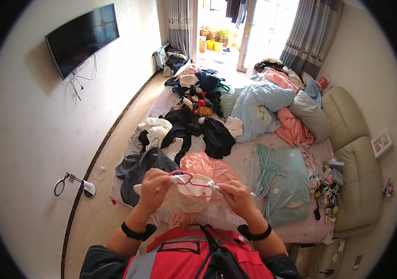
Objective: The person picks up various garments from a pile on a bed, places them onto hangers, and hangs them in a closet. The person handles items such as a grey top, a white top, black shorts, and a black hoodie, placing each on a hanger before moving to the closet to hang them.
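Note:
Between my two hands hangs a white lace-like garment, held up over the near edge of the bed. A pink clothes hanger shows at its neckline, partly inside the garment. My left hand pinches the garment's shoulder on the left, by the hanger. On the other side, my right hand grips the opposite shoulder. Just beyond lies a crumpled peach-coloured cloth. A dark grey garment with a hanger in it is beside my left hand. Several teal and pink hangers lie to the right.
The bed carries dark clothes, a light blue quilt and a green pillow. Small items and cables lie by the padded headboard. A standing round mirror is on the floor at left, below a wall-mounted television.

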A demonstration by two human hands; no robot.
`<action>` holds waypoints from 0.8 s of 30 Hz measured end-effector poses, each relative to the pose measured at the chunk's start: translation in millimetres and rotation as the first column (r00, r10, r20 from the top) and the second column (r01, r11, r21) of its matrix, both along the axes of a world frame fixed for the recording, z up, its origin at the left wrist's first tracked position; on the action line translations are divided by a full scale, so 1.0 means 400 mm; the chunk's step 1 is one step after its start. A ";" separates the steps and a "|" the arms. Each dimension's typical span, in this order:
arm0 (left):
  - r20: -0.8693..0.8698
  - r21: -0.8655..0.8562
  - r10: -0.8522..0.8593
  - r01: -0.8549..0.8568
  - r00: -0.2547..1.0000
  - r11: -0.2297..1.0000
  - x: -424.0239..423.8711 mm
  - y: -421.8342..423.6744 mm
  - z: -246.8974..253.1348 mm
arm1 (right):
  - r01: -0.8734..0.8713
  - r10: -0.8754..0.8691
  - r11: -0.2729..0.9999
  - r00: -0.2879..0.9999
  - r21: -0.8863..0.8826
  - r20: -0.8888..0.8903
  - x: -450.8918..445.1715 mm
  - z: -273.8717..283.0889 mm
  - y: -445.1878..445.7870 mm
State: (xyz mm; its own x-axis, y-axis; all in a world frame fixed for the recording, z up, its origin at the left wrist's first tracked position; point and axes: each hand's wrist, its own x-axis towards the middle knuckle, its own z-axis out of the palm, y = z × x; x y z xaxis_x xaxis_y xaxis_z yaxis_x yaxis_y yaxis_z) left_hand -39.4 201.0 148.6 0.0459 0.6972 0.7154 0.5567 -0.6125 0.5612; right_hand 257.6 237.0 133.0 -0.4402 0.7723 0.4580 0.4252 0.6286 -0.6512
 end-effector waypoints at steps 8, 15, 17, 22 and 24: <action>-0.121 -0.159 -0.090 0.070 0.989 0.985 -0.060 -0.044 0.078 | 0.250 -0.247 0.968 0.960 0.005 -0.130 0.075 0.026 -0.005; -0.022 -0.328 0.215 -0.210 0.976 0.921 -0.111 -0.033 -0.026 | 0.246 -0.241 0.969 0.961 0.026 -0.139 0.111 0.047 -0.028; -0.005 -0.312 0.222 -0.212 0.975 0.926 -0.116 -0.021 -0.050 | 0.238 -0.232 0.971 0.959 0.017 -0.164 0.123 0.047 -0.034; 0.075 -0.376 0.247 -0.202 0.966 0.904 -0.137 -0.025 -0.065 | 0.242 -0.246 0.969 0.945 -0.045 -0.217 0.144 0.041 -0.043; 0.029 -0.309 0.251 -0.230 0.968 0.923 -0.143 -0.026 -0.060 | 0.250 -0.258 0.966 0.941 -0.065 -0.221 0.151 0.040 -0.046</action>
State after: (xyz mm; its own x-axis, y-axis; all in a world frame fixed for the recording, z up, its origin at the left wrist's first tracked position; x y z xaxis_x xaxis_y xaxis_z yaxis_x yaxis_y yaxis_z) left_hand -96.5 190.8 124.7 -0.1905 0.8640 0.4661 0.6207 -0.2618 0.7391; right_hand 317.8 218.6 148.9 -0.1159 0.8624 0.4927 0.4072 0.4937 -0.7684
